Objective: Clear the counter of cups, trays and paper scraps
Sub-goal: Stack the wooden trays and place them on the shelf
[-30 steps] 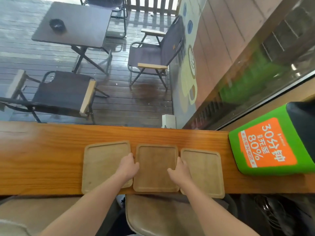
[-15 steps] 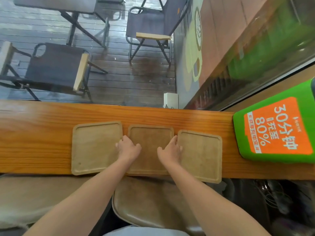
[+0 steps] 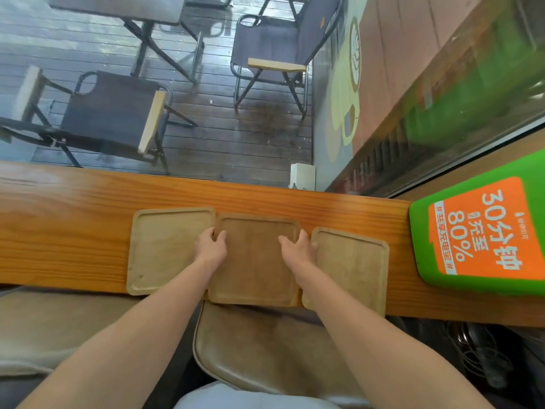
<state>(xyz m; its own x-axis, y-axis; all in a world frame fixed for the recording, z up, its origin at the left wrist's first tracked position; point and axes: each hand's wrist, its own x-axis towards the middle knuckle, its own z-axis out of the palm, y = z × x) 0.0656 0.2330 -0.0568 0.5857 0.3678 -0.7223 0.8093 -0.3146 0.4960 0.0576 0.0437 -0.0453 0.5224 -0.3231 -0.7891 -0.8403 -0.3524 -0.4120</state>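
Gripping middle tray by both side rims now: left hand and right hand curled on edges, earlier flatter. Tray's near edge overhangs table; lift likely next, flanking trays untouched.

Wood counter carries 3 trays in a row. Middle tray sits btwn the gripping hands; left tray outside the left grip, right tray outside the right. Green box farther right.
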